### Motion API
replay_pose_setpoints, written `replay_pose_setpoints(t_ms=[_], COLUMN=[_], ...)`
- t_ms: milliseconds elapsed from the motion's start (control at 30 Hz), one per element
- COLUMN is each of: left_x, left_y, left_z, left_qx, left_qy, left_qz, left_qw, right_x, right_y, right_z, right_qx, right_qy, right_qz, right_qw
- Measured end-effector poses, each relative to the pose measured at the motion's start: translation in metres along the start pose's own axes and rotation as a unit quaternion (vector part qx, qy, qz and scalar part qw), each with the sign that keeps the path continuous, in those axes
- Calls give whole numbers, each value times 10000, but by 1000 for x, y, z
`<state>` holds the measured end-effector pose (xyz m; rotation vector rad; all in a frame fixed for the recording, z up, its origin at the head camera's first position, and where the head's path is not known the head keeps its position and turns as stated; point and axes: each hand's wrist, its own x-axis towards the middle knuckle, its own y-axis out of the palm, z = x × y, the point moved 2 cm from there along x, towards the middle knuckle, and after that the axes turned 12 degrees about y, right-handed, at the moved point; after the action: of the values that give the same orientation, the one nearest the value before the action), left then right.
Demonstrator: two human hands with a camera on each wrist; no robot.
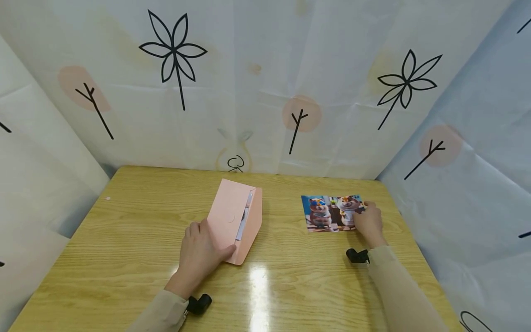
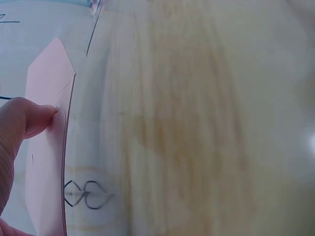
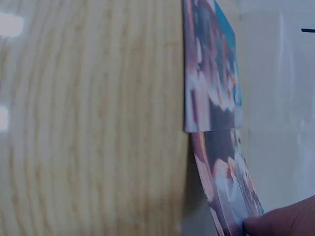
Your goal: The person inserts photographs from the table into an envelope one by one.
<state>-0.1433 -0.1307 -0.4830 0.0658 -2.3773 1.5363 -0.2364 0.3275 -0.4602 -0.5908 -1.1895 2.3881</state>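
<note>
A pink paper envelope [image 1: 226, 207] stands tilted up near the middle of the table, its flap [image 1: 254, 221] folded out to the right. Inside its opening, part of a pale card or paper [image 1: 242, 225] shows. My left hand [image 1: 201, 251] grips the envelope's near left part, with the thumb [image 2: 37, 118] on its face; the other fingers are mostly hidden. To the right, my right hand [image 1: 369, 223] pinches the outer edge of a hamster picture card [image 1: 346, 212], tilted in the right wrist view. A second hamster picture card [image 1: 318, 216] lies flat beside it.
The wood-grain table [image 1: 137, 244] ends at a patterned white cloth wall [image 1: 257, 83] behind, with more cloth at both sides. A small pale scrap [image 1: 108, 198] lies at the far left. Black wrist devices [image 1: 200, 304] sit at both cuffs.
</note>
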Motion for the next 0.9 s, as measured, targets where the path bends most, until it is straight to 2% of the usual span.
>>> replay_pose_setpoints(t_ms=[233,433,733,800,900], left_x=[-1,-1,-2,-2,-1], left_y=[-1,-2,-2,-2,-2], left_z=[-1,-1,-2,-3,-4], left_qx=[-41,-26,-43,-48,-30], left_qy=[30,62,56,48,59], left_qz=[-11,-21,-23,-22,-27], left_qw=[10000,10000,10000,10000,10000], right_x=[1,-3,-13,-15,-21], right_y=[-18,-32,-45,-43,-37], right_z=[2,13,30,33,39], right_qx=[548,1059,1101,1128,1268], right_qy=[-107,-160,-299,-328,-420], right_qz=[11,-36,-524,-423,-53], right_qw=[9984,9942,9921,9922,9910])
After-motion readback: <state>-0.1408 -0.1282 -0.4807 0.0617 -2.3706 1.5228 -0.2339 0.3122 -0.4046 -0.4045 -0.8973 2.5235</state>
